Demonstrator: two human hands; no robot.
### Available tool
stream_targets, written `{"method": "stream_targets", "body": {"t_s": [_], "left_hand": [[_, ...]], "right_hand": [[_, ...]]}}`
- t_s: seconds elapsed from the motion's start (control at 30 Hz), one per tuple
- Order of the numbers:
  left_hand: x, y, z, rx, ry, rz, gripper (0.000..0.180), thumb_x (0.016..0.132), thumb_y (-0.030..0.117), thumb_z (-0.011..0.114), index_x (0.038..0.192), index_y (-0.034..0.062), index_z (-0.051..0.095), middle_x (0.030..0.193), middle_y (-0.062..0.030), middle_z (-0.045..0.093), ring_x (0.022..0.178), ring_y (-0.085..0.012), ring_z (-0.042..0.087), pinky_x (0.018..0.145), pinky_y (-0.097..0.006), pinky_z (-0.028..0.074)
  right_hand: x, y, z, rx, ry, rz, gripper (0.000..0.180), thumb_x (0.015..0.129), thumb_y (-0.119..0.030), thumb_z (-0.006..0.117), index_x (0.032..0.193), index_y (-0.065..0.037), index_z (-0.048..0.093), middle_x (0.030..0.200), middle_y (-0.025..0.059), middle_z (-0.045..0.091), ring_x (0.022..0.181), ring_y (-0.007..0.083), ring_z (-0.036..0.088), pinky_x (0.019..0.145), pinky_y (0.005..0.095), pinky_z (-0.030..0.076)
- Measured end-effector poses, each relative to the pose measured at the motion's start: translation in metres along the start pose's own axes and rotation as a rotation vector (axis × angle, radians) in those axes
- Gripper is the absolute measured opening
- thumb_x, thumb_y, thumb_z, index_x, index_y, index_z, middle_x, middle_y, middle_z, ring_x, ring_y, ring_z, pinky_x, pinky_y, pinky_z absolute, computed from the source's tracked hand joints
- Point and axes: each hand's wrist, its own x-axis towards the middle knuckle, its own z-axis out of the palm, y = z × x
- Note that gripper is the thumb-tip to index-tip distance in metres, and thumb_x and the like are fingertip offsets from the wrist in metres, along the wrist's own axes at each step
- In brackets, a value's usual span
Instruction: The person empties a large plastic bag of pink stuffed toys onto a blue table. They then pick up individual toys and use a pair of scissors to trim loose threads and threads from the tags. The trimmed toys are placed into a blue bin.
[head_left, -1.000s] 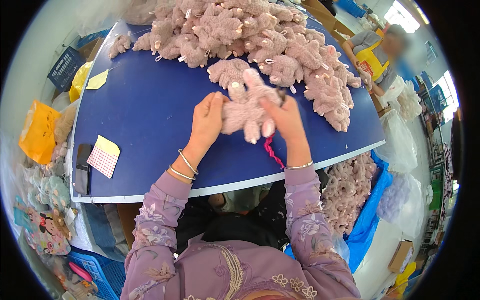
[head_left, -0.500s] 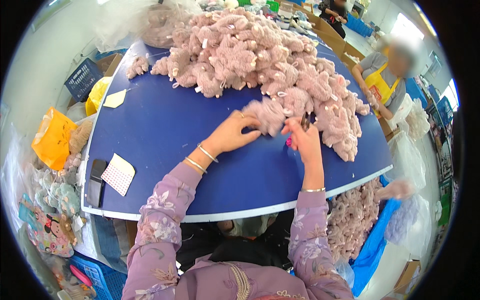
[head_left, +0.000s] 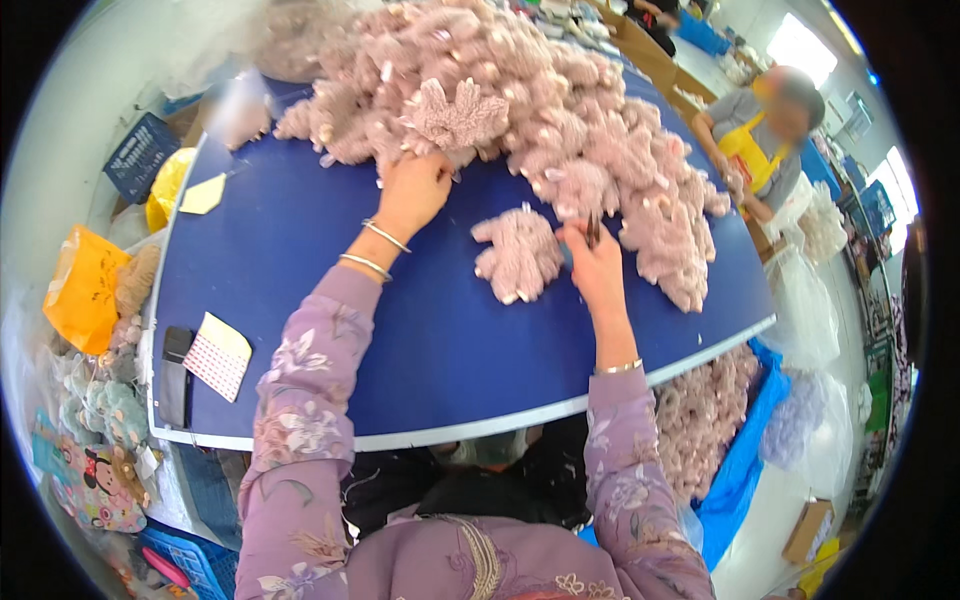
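Note:
A fluffy pink plush piece (head_left: 518, 255) with stubby limbs lies spread on the blue table (head_left: 420, 350). Beside it, my right hand (head_left: 597, 260) is closed around a small dark tool (head_left: 593, 230), whose slim end sticks up past the fingers; its exact kind is unclear. Farther off to the left, my left hand (head_left: 415, 195) reaches the front edge of a large heap of similar plush pieces (head_left: 560, 140). Its fingers are curled in, and what they grip is hidden. Just beyond them, one plush piece (head_left: 455, 115) stands out at the front of the heap.
A black oblong case (head_left: 175, 375) and a sticker sheet (head_left: 220, 355) lie at the table's left, with a pale yellow note (head_left: 203, 195) farther back. An orange bag (head_left: 85, 290) stands left of the table. Across to the right is a co-worker in a yellow apron (head_left: 755, 165).
My left hand has left the plush piece and moved forward and left to the heap. That plush piece now lies flat. My right hand has stayed nearly in place with the tool.

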Motion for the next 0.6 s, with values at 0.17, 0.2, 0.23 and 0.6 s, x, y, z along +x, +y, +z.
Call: {"method": "stream_targets", "body": {"t_s": [0.17,0.2,0.23,0.6], "left_hand": [[-0.048,0.045,-0.012,-0.308,-0.095,-0.113,0.026,0.082,0.025,0.063,0.094,0.0012,0.065,0.081,-0.0166,0.066,0.078,-0.0318,0.062,0.068,-0.041,0.050],[-0.058,0.050,-0.011,-0.346,-0.146,-0.119,0.032,0.081,0.028,0.065,0.098,0.0012,0.064,0.085,-0.0160,0.066,0.077,-0.0311,0.062,0.069,-0.041,0.050],[-0.066,0.056,-0.008,-0.386,-0.198,-0.127,0.039,0.079,0.031,0.067,0.103,0.0011,0.062,0.088,-0.0154,0.066,0.076,-0.0304,0.062,0.070,-0.040,0.050],[-0.101,0.113,-0.016,-0.425,-0.046,0.104,0.071,0.069,0.026,0.078,0.128,0.0015,0.047,0.120,-0.0177,0.053,0.111,-0.0345,0.048,0.096,-0.040,0.041]], "right_hand": [[0.003,0.003,-0.012,-0.008,-0.035,0.101,0.025,0.088,-0.020,0.059,0.096,0.003,0.061,0.083,0.0063,0.063,0.078,0.0145,0.058,0.072,0.0275,0.046],[0.001,-0.001,-0.009,-0.040,-0.075,0.135,0.027,0.088,-0.022,0.060,0.098,0.003,0.060,0.081,0.0054,0.062,0.075,0.0132,0.057,0.069,0.0270,0.046],[-0.003,-0.010,-0.006,-0.073,-0.117,0.172,0.030,0.087,-0.023,0.061,0.101,0.003,0.060,0.080,0.0044,0.061,0.073,0.0119,0.056,0.065,0.0265,0.045],[-0.017,-0.022,-0.014,0.374,-0.243,0.162,0.025,0.085,-0.017,0.068,0.101,-0.001,0.059,0.060,-0.0033,0.049,0.044,0.0046,0.042,0.039,0.0224,0.034]]}}
